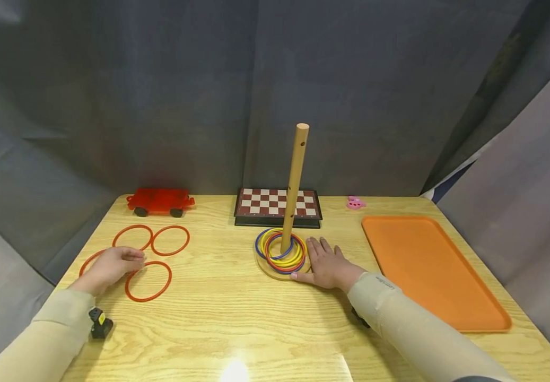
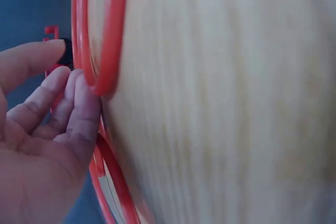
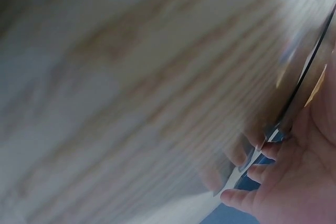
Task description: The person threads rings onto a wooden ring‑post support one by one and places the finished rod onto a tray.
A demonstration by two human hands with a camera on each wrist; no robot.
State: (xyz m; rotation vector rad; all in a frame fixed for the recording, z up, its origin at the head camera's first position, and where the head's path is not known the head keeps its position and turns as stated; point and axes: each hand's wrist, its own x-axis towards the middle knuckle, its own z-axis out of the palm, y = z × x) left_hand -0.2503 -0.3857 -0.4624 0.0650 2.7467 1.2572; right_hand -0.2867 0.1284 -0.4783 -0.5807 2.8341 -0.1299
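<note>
Over the left part of the table, my left hand [image 1: 114,268] hovers at the nearest red ring [image 1: 147,300]. Its thumb [image 2: 37,62] stands apart from the other fingers, with no ring between them, and the fingertips are right beside a red ring [image 2: 111,56] in the left wrist view. Three more red rings lie close by, one partly hidden by the hand. My right hand [image 1: 328,268] lies with fingers spread at the right edge of a round wooden base [image 1: 275,274]. From that base rises an upright wooden pole [image 1: 296,175], encircled at its foot by several blue, yellow and red rings [image 1: 298,260].
A checkered game board [image 1: 270,201] lies behind the pole. At the back left stands a red toy wagon [image 1: 160,200] with black wheels. A small pink toy [image 1: 355,202] is at the back right, and an orange tray [image 1: 432,270] lies along the right side.
</note>
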